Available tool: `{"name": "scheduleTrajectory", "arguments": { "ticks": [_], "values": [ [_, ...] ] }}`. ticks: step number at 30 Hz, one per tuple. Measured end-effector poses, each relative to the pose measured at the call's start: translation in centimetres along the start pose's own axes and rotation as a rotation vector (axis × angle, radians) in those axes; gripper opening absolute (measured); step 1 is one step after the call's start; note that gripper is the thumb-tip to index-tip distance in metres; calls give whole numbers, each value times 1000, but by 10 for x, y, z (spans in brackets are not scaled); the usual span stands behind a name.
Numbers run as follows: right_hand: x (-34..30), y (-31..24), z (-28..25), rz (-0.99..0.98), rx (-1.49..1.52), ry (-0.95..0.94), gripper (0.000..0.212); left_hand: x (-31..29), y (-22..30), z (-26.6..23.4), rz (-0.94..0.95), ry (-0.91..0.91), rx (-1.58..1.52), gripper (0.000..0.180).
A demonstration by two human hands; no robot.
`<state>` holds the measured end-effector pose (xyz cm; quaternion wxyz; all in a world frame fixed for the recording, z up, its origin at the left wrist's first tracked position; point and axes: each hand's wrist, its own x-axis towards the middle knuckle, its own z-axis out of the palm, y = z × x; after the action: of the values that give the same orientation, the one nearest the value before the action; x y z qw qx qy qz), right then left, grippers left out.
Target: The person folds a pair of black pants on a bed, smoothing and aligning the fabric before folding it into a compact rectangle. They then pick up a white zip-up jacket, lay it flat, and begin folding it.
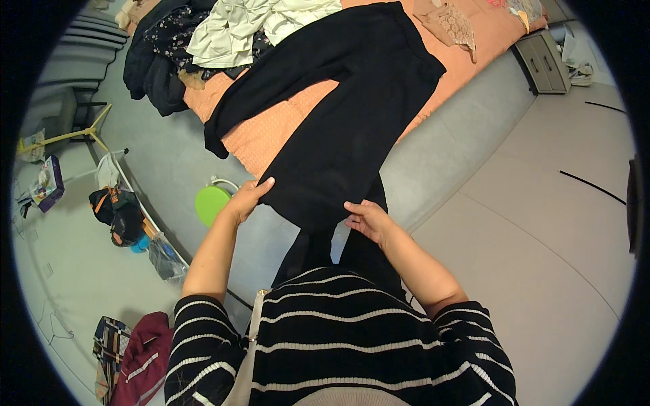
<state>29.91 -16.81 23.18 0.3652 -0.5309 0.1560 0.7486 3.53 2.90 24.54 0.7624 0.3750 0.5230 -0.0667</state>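
Observation:
A pair of black trousers lies spread over the orange bedspread, its waistband toward the far right. One leg reaches left to the bed's edge; the other comes toward me past the edge. My left hand is closed on the left side of that leg's end, thumb on top. On the right side of the same leg end, my right hand pinches the cloth between thumb and fingers. The fabric hangs lightly stretched between both hands, above my own dark-clad legs.
A pile of dark and white clothes lies at the bed's far left, a beige lace garment at the far right. A green round stool stands left of my left hand. A grey drawer cabinet is beyond the bed's right side.

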Motion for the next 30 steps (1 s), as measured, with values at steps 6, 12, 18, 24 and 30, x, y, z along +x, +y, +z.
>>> {"name": "scheduleTrajectory", "arguments": {
  "ticks": [6,12,18,24,30],
  "values": [
    [-12,-11,18,-100,217,-153,54,-23,35,14,109,-224,-33,64],
    [48,7,-17,93,16,18,45,36,19,-26,40,404,743,42],
    [64,-12,17,80,84,-52,62,91,24,-91,201,517,645,43],
    [64,-65,51,-204,654,-322,54,155,47,-178,301,771,772,59],
    [101,-21,57,-434,592,186,62,194,81,-203,217,665,1147,92]
  ]
}}
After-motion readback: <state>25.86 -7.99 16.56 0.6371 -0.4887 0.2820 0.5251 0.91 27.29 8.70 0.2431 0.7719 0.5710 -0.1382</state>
